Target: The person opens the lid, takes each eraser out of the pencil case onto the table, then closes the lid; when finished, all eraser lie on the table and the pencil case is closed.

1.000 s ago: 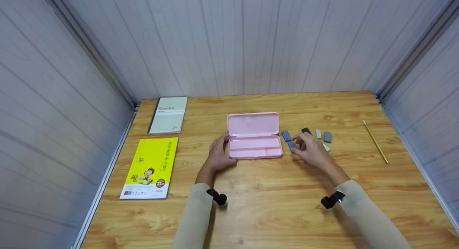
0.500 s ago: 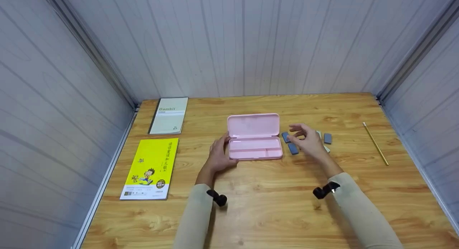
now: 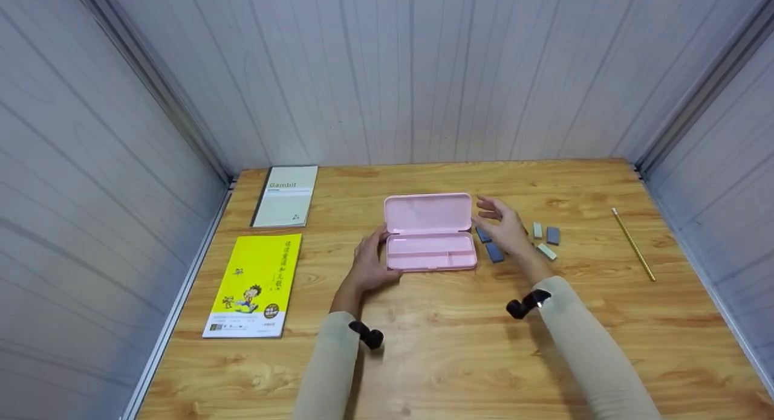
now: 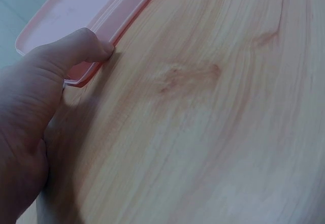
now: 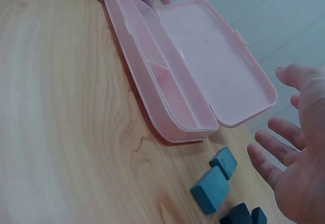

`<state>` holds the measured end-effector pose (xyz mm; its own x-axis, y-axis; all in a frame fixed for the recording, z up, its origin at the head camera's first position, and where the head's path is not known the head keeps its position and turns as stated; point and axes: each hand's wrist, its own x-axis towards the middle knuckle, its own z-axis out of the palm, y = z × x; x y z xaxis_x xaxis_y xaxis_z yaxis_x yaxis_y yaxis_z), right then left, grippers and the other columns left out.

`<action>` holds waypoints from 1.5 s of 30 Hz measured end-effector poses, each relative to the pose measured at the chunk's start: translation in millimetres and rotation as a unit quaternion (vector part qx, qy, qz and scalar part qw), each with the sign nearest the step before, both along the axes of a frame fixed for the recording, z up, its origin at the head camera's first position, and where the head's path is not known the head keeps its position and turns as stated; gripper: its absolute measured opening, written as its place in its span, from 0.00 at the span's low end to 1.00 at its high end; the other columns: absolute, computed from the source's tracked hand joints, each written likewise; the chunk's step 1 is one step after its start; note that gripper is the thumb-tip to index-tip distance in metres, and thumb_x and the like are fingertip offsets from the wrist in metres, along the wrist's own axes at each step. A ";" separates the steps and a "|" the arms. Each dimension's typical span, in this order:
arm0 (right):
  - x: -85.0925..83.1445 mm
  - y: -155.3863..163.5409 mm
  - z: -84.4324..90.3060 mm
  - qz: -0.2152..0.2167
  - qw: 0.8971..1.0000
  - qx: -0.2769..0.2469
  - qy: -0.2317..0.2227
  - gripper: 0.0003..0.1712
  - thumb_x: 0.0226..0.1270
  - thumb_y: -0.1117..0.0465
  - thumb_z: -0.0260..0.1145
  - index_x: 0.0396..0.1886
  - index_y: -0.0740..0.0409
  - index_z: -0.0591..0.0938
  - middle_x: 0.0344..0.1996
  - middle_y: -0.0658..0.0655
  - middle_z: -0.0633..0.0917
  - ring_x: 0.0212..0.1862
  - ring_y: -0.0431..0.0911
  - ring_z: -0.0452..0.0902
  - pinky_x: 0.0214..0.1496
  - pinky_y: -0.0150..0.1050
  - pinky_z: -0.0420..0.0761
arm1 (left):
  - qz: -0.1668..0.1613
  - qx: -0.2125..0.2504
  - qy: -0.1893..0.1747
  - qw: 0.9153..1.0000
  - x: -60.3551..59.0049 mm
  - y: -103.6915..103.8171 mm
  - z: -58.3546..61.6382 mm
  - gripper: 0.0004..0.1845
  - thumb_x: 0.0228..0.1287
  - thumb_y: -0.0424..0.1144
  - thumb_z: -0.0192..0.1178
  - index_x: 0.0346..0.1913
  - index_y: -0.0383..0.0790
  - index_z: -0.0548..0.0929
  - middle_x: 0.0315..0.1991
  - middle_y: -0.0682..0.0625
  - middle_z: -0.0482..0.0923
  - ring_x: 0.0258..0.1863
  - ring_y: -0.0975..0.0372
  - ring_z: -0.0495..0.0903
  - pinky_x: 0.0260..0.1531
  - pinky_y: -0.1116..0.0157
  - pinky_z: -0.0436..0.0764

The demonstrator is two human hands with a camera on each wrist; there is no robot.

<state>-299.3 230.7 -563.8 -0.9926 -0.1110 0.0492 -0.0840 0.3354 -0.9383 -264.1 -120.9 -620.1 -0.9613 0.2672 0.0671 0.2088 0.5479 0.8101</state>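
Note:
An open pink case [image 3: 429, 251] lies mid-table, lid [image 3: 428, 213] folded back, its tray [image 5: 172, 97] empty. My left hand [image 3: 369, 261] holds the case's left end, the thumb [image 4: 71, 46] against its front edge [image 4: 89, 71] and fingers at the back. My right hand [image 3: 503, 225] hovers with fingers spread just right of the lid, holding nothing; its palm [image 5: 304, 158] faces the case. Under and beside it lie several small erasers: blue ones [image 3: 494, 252] [image 5: 209, 189], a grey-blue one [image 3: 552, 235] and pale green ones [image 3: 546, 251].
A yellow book [image 3: 254, 284] and a grey notebook [image 3: 285, 195] lie at the table's left. A pencil [image 3: 632, 243] lies at the far right. Panel walls close in the wooden table [image 3: 459, 353] on the left, back and right.
My right hand has lifted off the blue erasers and moved left and away from me to the lid's right edge, fingers spreading. The left hand has stayed on the case.

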 end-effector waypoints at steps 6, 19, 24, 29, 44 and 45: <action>-7.4 -8.5 -3.7 0.009 1.000 -0.014 -0.014 0.38 0.84 0.63 0.68 0.88 0.64 0.68 0.80 0.75 0.76 0.80 0.71 0.76 0.66 0.30 0.83 | 0.000 0.001 0.013 1.000 -0.4 1.4 -3.4 0.65 0.48 0.41 0.83 0.89 0.33 0.59 0.77 0.38 0.79 0.82 0.41 0.67 0.89 0.36 0.53; -10.1 -17.0 -7.2 0.010 0.998 -0.065 -0.004 0.40 0.81 0.70 0.67 0.87 0.70 0.65 0.77 0.80 0.75 0.73 0.71 0.78 0.53 0.22 0.82 | 0.010 0.016 0.020 1.000 0.8 2.0 -2.1 0.64 0.46 0.38 0.83 0.88 0.34 0.60 0.75 0.38 0.79 0.79 0.43 0.70 0.88 0.36 0.55; -6.9 -16.4 -6.6 0.023 0.998 -0.066 0.005 0.39 0.81 0.72 0.66 0.86 0.71 0.65 0.75 0.80 0.74 0.74 0.75 0.77 0.55 0.22 0.84 | 0.016 0.018 0.029 0.999 0.1 2.6 -4.5 0.64 0.44 0.37 0.84 0.86 0.33 0.61 0.74 0.36 0.80 0.80 0.41 0.71 0.88 0.37 0.55; 0.1 -14.5 -3.1 0.032 0.998 -0.055 0.000 0.38 0.83 0.70 0.65 0.87 0.68 0.66 0.75 0.78 0.73 0.77 0.75 0.75 0.47 0.28 0.87 | 0.019 0.022 0.026 0.999 -0.3 2.8 -3.7 0.65 0.43 0.37 0.85 0.86 0.35 0.60 0.75 0.37 0.80 0.80 0.42 0.71 0.88 0.37 0.56; 20.7 -4.7 -7.9 0.049 0.998 -0.009 0.023 0.23 0.89 0.62 0.63 0.74 0.71 0.80 0.68 0.74 0.84 0.66 0.55 0.84 0.54 0.26 0.85 | 0.014 0.036 0.026 0.999 -0.7 2.6 -3.3 0.59 0.45 0.37 0.84 0.81 0.38 0.61 0.77 0.35 0.80 0.82 0.42 0.71 0.87 0.36 0.56; 22.6 -4.3 -9.5 0.055 0.998 0.003 0.023 0.22 0.89 0.62 0.62 0.72 0.71 0.81 0.68 0.74 0.85 0.66 0.54 0.85 0.56 0.27 0.85 | 0.013 0.033 0.027 0.999 -0.4 2.6 -3.3 0.60 0.44 0.38 0.85 0.81 0.38 0.62 0.76 0.35 0.80 0.81 0.41 0.71 0.88 0.36 0.56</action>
<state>-276.7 226.3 -573.2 -0.9710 -0.2197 0.0942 -0.1644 0.3279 -0.9303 -264.4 -118.3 -623.5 -0.9621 0.2363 0.1358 0.2402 0.4996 0.8323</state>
